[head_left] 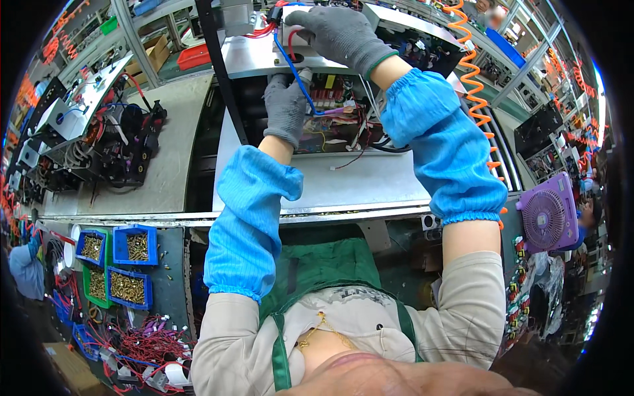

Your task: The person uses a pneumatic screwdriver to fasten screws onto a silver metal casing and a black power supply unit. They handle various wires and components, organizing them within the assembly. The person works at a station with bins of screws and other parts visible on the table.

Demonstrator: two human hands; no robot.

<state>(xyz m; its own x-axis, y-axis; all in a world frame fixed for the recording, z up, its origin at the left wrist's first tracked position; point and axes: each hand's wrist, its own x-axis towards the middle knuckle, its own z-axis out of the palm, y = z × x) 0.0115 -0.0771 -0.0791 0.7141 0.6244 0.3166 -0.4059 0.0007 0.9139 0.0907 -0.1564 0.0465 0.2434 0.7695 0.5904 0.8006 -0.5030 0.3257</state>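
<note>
The grey workbench (pixel 177 158) carries an open electronic assembly (pixel 135 142) on its left section and an open, wired metal unit (pixel 328 136) at the centre. The dark side bench (pixel 173 245), at lower left, holds blue bins (pixel 132 229) and a green bin (pixel 87 287) filled with brass fasteners (pixel 137 248), several loose screws (pixel 168 268) and a tangle of red wire harnesses (pixel 145 344).

Left of the left grip (pixel 286 109): flat pale grey desk (pixel 170 162); beyond it, silver metal frame post (pixel 135 43). Right of the right grip (pixel 347 39): slanting silver metal frame bar (pixel 528 62); farther right, elongated bright white light (pixel 601 109), observed lit.
</note>
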